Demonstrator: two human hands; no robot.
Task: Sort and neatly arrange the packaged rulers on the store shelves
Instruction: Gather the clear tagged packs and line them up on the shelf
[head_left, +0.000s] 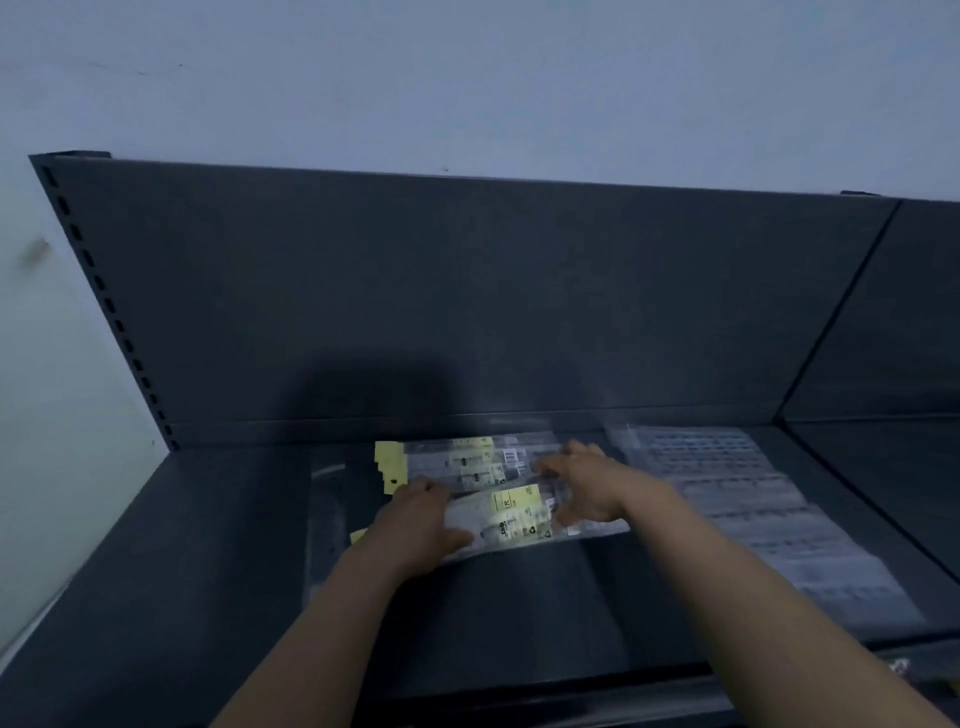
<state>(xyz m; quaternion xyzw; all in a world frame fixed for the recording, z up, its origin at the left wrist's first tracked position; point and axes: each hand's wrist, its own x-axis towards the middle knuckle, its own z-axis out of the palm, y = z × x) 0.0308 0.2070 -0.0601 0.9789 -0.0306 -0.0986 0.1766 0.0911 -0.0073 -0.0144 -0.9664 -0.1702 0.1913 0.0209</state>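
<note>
My left hand (415, 519) grips the left end of the packaged rulers (519, 512); my right hand (587, 488) rests spread on them. They lie mid-way along the dark shelf (208, 571). Clear packets (753, 509) at 3 o'clock, back panel (467, 291) and pale wall (467, 78) at 12.

On the flat dark metal shelf deck (208, 571), toward twelve o'clock, close against the tall dark sheet-metal back panel (415, 286): a stack of long clear-plastic ruler packs with yellow card labels (467, 460). Overlapping its six o'clock edge, lying crosswise, a single clear-plastic ruler pack (519, 514). At that pack's nine o'clock end, the left hand (415, 525), gripping it; at its three o'clock end, the right hand (592, 488), resting on pack and stack. Further out at three o'clock, a row of flat clear-plastic printed packets (753, 509), running from panel to front edge. At nine o'clock, beside the panel, a dark slotted metal upright (104, 306).
</note>
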